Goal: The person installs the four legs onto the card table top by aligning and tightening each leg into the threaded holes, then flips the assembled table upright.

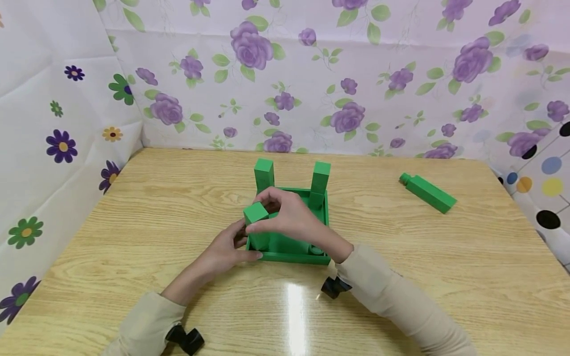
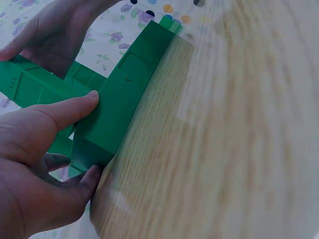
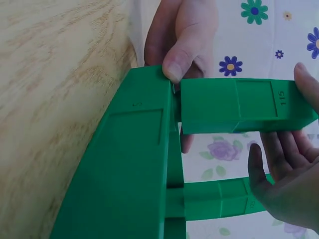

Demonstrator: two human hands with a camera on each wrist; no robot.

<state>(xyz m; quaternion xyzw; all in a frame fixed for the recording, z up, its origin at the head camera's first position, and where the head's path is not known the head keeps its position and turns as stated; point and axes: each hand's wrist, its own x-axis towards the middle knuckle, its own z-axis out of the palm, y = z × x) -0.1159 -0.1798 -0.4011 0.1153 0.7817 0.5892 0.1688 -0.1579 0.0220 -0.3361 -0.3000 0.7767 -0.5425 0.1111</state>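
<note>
A green square tray (image 1: 294,258) with a low rim lies on the table, posts standing at its corners. My left hand (image 1: 224,253) grips the tray's near-left corner, thumb along the front wall as seen in the left wrist view. With its thumb and fingers, my right hand (image 1: 291,216) holds the upper end of a square green post (image 3: 209,105), which stands upright at that same corner. In the right wrist view a narrow gap shows between this post's shoulder and the tray. Two more posts, a far-left post (image 1: 264,172) and a far-right post (image 1: 320,178), stand upright.
A loose green post (image 1: 429,193) with a round peg end lies on the table (image 1: 378,222) to the right. The tray's near-right corner has a round socket (image 1: 316,250). Flowered cloth (image 1: 285,74) hangs behind the table and at both sides.
</note>
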